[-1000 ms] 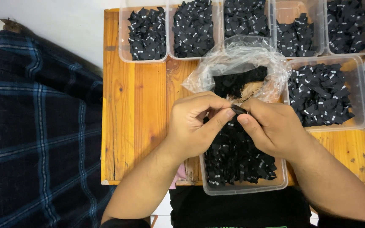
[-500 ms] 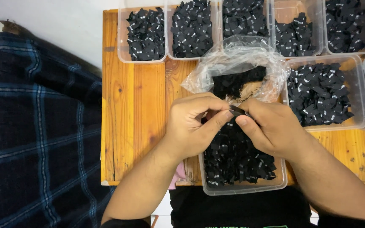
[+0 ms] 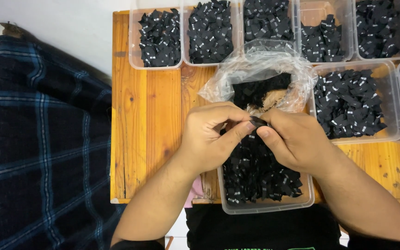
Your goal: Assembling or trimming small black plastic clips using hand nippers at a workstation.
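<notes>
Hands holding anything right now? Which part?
Yes: a small black fabric label, pinched at its ends between the fingertips of the left hand and right hand, above a clear plastic tub.

one head-worn camera looks straight down, close over the wooden table (image 3: 149,139).

Small black label (image 3: 258,122) being pinched above the near tub

The label, a tiny dark folded piece of cloth, is sitting between the fingertips of the left hand (image 3: 209,136) and the right hand (image 3: 292,141); it is hanging just over the clear plastic tub (image 3: 267,207) of like black labels at the wooden table's (image 3: 146,115) near edge; the open clear plastic bag (image 3: 260,74) of black pieces is lying just beyond.
</notes>
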